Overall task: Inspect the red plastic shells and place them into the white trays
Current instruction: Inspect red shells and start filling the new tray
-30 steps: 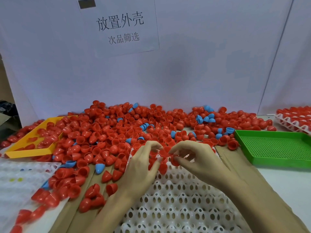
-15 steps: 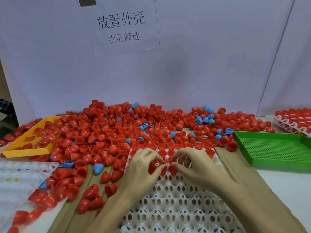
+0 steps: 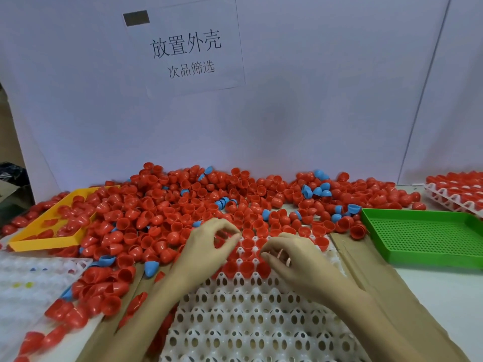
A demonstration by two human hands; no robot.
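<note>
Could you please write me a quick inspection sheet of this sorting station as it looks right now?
Surface: cardboard sheet under the work.
Job's things: loose red shells heaped across the back; white tray in front, its far rows filled, its near cells empty.
Clutter: blue shells mixed into the heap; yellow tray holding red shells; green tray.
Grippers: left hand and right hand over the filled rows, fingers curled; grip unclear.
Cables: nothing seen.
Surroundings: paper sign on the white backdrop; second filled tray far right.
</note>
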